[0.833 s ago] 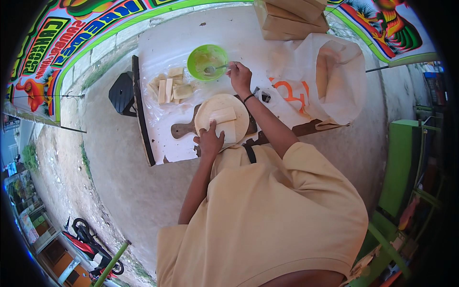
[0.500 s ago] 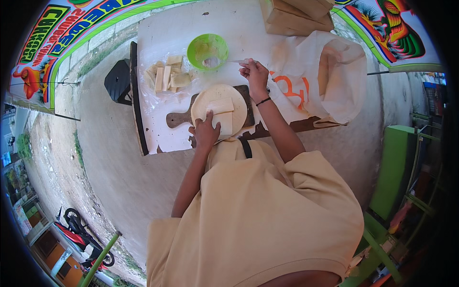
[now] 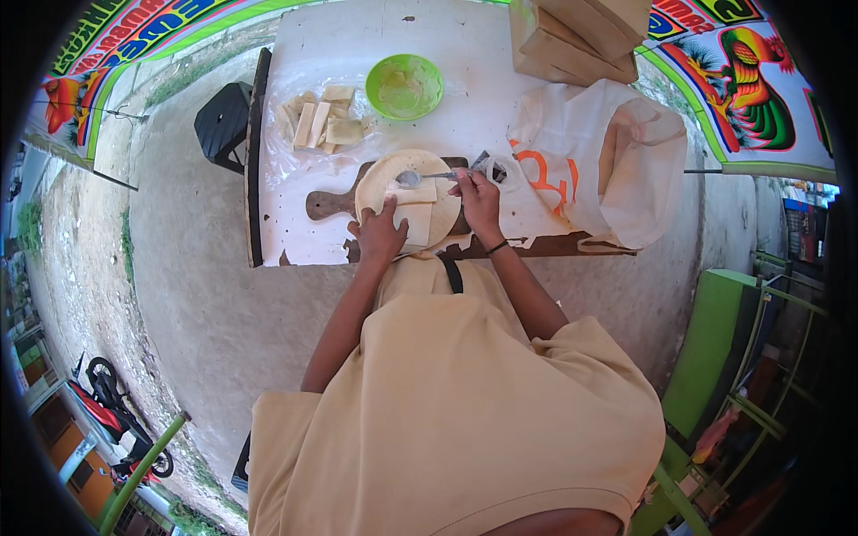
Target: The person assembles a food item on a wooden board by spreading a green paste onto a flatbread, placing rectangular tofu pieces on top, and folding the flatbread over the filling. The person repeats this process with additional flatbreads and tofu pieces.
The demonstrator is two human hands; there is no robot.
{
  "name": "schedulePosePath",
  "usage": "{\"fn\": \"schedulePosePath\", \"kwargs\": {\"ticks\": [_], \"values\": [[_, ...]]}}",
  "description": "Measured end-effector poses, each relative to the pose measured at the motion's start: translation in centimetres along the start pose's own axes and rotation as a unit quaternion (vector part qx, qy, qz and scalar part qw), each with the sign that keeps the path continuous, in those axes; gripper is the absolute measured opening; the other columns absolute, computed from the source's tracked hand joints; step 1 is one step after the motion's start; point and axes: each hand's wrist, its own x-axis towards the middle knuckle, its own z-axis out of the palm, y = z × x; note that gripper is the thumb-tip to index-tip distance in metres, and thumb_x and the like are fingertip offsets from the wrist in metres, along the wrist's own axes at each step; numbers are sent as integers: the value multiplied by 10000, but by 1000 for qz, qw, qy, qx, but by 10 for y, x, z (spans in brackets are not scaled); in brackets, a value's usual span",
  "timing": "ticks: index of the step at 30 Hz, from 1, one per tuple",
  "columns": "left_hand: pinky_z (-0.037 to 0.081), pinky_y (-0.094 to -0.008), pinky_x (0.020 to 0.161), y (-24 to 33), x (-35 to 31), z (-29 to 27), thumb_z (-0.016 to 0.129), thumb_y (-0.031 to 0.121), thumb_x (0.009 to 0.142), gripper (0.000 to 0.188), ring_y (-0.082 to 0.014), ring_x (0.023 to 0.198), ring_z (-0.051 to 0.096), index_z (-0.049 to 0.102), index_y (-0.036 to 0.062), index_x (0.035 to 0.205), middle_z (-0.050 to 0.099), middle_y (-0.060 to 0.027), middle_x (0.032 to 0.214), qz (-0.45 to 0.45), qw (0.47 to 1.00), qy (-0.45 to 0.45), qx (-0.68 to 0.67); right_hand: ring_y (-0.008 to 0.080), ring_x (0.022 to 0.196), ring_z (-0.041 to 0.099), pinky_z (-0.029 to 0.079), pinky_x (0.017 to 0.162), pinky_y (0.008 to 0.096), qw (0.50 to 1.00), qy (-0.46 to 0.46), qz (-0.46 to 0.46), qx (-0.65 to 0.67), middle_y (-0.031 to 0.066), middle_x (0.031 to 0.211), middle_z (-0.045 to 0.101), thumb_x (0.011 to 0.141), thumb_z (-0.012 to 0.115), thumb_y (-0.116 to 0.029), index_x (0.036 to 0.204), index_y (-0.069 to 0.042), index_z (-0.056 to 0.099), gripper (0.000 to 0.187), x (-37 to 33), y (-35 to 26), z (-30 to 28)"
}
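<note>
My right hand grips a metal spoon, its bowl over a pale flat rectangular sheet that looks like a pastry wrapper. The sheet lies on a pale round disc, possibly a plate or a stack of wrappers. Under the disc is a wooden paddle board with its handle to the left. My left hand rests at the sheet's left side, fingers spread, the tips touching it near the spoon. A green bowl with pale paste stands beyond the board.
Several pale folded pieces lie on clear plastic at the left of the white table. A whitish sack with orange marks sits to the right, and brown boxes at the back right. A dark stool stands left.
My right hand has come nearer, bringing the spoon from the green bowl to over the pale sheet. The left hand has stayed by the sheet. The whole view has shifted slightly.
</note>
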Motion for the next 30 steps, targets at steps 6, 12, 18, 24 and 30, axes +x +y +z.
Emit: {"fn": "schedulePosePath", "kwargs": {"ticks": [6, 12, 18, 24, 30], "values": [[287, -522, 873, 2, -1, -2, 638, 356, 818, 580, -289, 1105, 522, 493, 175, 1349, 655, -150, 974, -14, 1000, -13, 5, 123, 702, 669, 515, 623, 250, 990, -72, -31, -115, 123, 856, 691, 944, 562, -150, 1059, 13, 658, 221, -3, -10, -2], [288, -524, 879, 1, 0, -1, 641, 356, 817, 584, -281, 1113, 519, 492, 171, 1350, 655, -144, 983, -20, 1000, -16, -3, 200, 669, 655, 490, 598, 274, 970, -79, -174, -153, 155, 820, 678, 914, 585, -109, 1051, 18, 652, 199, -17, -34, -20], [288, -533, 886, 4, 0, -4, 649, 347, 811, 585, -277, 1135, 505, 495, 165, 1346, 650, -144, 1019, -27, 999, -32, -1, 127, 664, 665, 514, 609, 248, 989, -28, -108, -101, 118, 836, 695, 939, 566, -126, 1062, 21, 653, 211, -13, -38, -3], [287, -543, 893, 2, 0, -3, 653, 347, 809, 593, -276, 1135, 506, 493, 162, 1349, 649, -138, 1027, -18, 1000, -14, -9, 117, 640, 650, 524, 606, 237, 998, 34, 3, -49, 83, 789, 688, 963, 543, -223, 1016, 28, 658, 281, -1, -2, 16], [288, -544, 886, 3, 0, -4, 653, 346, 808, 592, -278, 1128, 508, 494, 164, 1348, 645, -122, 1083, -28, 999, -28, -4, 141, 621, 662, 503, 594, 259, 995, 86, 20, -49, 114, 776, 694, 953, 540, -224, 1001, 37, 657, 290, -8, -5, -13]]}}
